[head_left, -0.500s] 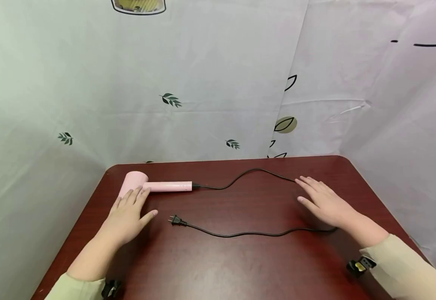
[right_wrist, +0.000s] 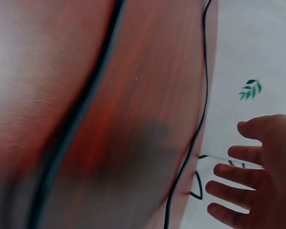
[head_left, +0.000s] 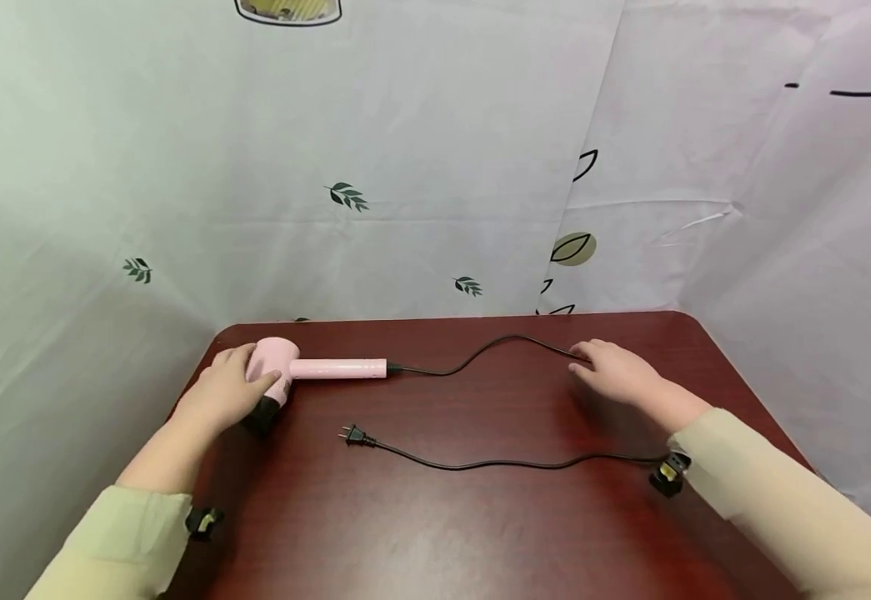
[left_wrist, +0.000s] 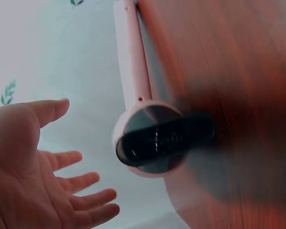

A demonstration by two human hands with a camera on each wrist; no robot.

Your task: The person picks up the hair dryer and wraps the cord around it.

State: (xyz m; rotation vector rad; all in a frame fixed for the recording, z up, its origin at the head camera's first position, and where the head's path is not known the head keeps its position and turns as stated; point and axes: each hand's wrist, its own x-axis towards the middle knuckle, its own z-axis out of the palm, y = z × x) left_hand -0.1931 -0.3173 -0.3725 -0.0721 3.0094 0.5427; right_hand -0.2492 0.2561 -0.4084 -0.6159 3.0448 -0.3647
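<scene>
A pink hair dryer (head_left: 272, 367) lies at the back left, its handle pointing right and its dark nozzle (left_wrist: 167, 138) toward the near side. My left hand (head_left: 217, 390) is at the left of the dryer's head, thumb on the near side; in the left wrist view its fingers are spread and loosely bent, with nothing held. Over the far stretch of the black cord (head_left: 480, 348) hovers my right hand (head_left: 618, 373), fingers slightly bent. In the right wrist view that hand looks apart from the cord (right_wrist: 206, 76). Part of the cord is hidden behind the right arm.
The cord loops back to a two-pin plug (head_left: 356, 436) on the dark red table (head_left: 435, 533). Pale patterned sheets (head_left: 435, 167) hang behind and at both sides. A small black device (head_left: 668, 475) is worn at the right wrist, another (head_left: 202, 523) at the left.
My left hand has shifted left and now comes round the dryer's head, uncovering its dark nozzle. My right hand has moved left over the cord, its fingers bending more. The view has tilted slightly.
</scene>
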